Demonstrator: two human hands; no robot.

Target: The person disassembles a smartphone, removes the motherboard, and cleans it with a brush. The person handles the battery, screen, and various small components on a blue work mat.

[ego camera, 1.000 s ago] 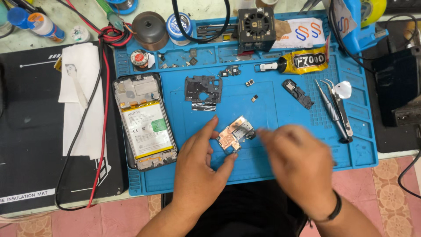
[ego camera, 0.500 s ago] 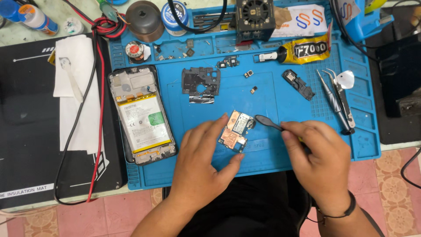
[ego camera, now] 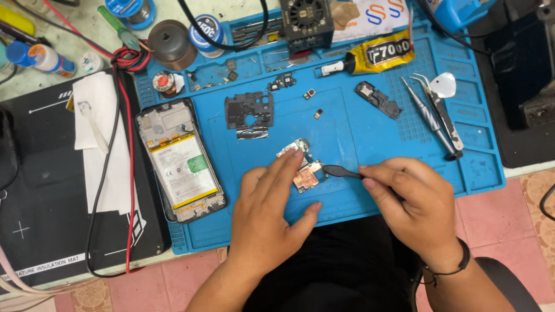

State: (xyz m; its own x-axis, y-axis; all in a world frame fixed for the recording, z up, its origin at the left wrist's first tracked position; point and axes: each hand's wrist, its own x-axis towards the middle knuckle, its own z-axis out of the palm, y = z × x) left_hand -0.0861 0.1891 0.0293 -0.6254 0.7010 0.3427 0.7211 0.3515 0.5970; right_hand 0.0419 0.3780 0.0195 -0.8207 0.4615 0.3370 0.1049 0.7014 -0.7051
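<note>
The left hand (ego camera: 272,214) lies open, fingers pressing one circuit board (ego camera: 303,170). The right hand (ego camera: 413,199) grips one black tool (ego camera: 341,171), apparently touching the board. Two tweezers (ego camera: 436,118) lie apart.

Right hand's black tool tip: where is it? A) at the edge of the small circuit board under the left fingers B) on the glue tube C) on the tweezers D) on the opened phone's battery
A: the right hand holds a black tool whose tip meets the small circuit board, which the left hand pins on the blue mat.
</note>
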